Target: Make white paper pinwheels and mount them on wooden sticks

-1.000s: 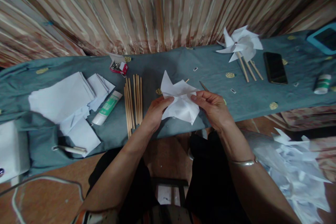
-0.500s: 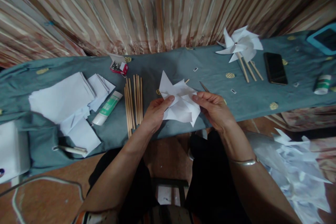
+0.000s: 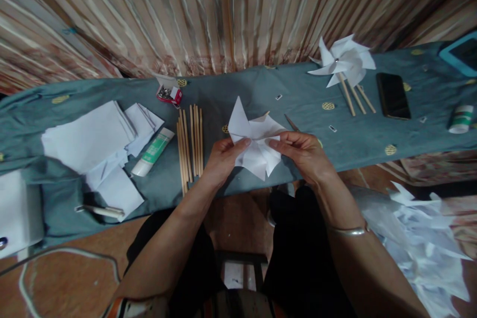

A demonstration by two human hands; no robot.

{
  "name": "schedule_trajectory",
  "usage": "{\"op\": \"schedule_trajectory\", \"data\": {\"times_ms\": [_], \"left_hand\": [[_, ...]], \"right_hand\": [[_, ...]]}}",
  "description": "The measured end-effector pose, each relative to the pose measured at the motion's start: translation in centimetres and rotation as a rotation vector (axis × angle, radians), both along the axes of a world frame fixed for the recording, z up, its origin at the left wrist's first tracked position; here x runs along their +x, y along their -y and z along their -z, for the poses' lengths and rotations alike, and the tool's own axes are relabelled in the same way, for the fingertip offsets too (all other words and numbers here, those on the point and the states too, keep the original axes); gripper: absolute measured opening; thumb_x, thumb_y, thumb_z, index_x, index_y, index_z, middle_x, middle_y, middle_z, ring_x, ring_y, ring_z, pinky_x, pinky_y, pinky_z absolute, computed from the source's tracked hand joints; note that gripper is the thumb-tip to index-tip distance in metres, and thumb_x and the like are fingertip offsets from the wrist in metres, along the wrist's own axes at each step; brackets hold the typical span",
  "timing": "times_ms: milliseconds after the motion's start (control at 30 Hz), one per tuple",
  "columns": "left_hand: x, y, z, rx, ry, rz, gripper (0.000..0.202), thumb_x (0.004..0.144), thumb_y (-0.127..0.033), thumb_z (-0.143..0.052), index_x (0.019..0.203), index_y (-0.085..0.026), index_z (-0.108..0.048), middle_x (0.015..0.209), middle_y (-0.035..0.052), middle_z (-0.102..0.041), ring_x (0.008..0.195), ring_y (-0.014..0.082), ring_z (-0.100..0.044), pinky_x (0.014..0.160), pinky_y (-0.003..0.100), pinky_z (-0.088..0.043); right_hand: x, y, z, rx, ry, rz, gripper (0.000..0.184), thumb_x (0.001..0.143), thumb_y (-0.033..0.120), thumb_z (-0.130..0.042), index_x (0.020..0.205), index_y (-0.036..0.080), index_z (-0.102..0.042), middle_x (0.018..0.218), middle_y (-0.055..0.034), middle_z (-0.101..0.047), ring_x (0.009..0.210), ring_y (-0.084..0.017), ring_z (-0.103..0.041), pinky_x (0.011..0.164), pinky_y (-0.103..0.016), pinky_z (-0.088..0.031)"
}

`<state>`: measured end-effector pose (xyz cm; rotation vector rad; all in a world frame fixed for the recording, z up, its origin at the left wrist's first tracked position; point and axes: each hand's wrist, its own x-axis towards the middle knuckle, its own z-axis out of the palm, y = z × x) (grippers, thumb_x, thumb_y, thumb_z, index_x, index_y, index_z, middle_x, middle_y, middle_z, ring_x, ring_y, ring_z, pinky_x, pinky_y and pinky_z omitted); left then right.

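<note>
A white paper pinwheel head (image 3: 257, 159) is held between my two hands over the front of the table. My left hand (image 3: 223, 159) pinches its left side, thumb on top and fingers beneath. On the right side, my right hand (image 3: 303, 151) grips a blade between thumb and fingers. One pointed blade stands up at the upper left. The tip of a wooden stick (image 3: 267, 113) shows just behind the paper; the rest of it is hidden. A thin pointed metal tool (image 3: 290, 122) lies beyond my right hand, partly covered by it.
Left on the green cloth (image 3: 238, 84) are wooden sticks (image 3: 196, 139), a glue tube (image 3: 152, 152), paper sheets (image 3: 87, 134) and a red box of pins (image 3: 169, 93). Pinwheels on sticks (image 3: 346, 59), a phone (image 3: 393, 95) and another tube (image 3: 461, 119) lie right. A bag of paper pinwheels (image 3: 421, 238) stands below.
The paper pinwheel head has turned in my hands, so its blades point differently. My right hand has shifted slightly inward along the paper, and the left has moved a little to the right.
</note>
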<state>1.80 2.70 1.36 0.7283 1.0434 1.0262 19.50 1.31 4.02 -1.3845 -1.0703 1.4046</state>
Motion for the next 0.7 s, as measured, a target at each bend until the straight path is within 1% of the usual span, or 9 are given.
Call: {"op": "schedule_trajectory", "data": {"times_ms": [100,233,467,700], "left_hand": [[-0.01,0.01,0.07,0.011,-0.042,0.005,0.036,0.058,-0.044,-0.084,0.075,-0.014,-0.075,0.072,0.0047,-0.073,0.061,0.0142,-0.062,0.059,0.025,-0.047],[-0.04,0.12,0.13,0.044,-0.098,0.013,0.03,0.062,-0.041,-0.082,0.074,-0.014,-0.074,0.069,0.0023,-0.071,0.06,0.0129,-0.059,0.058,0.024,-0.045],[-0.25,0.27,0.33,0.091,-0.171,0.054,0.022,0.064,-0.036,-0.079,0.067,-0.015,-0.073,0.063,0.0009,-0.069,0.056,0.0119,-0.056,0.054,0.023,-0.041],[-0.04,0.29,0.55,0.131,-0.285,0.008,0.021,0.062,-0.035,-0.081,0.065,-0.015,-0.074,0.063,0.0011,-0.07,0.057,0.0137,-0.058,0.054,0.024,-0.043]], "right_hand": [[0.09,-0.03,-0.06,-0.002,0.0,-0.016,0.023,0.063,0.042,-0.084,0.068,0.022,-0.074,0.07,0.0019,-0.071,0.061,-0.011,-0.057,0.061,-0.026,-0.048],[0.05,-0.09,-0.29,0.006,0.023,-0.04,0.025,0.06,0.044,-0.085,0.065,0.022,-0.074,0.065,0.0027,-0.068,0.057,-0.011,-0.054,0.057,-0.026,-0.046],[0.41,-0.04,-0.03,0.041,0.124,-0.084,0.023,0.065,0.042,-0.081,0.065,0.021,-0.074,0.063,0.002,-0.066,0.057,-0.011,-0.052,0.055,-0.025,-0.043],[0.18,0.01,0.03,0.057,0.21,-0.08,0.024,0.066,0.044,-0.08,0.065,0.021,-0.074,0.062,0.0012,-0.066,0.056,-0.012,-0.053,0.053,-0.026,-0.041]]}}
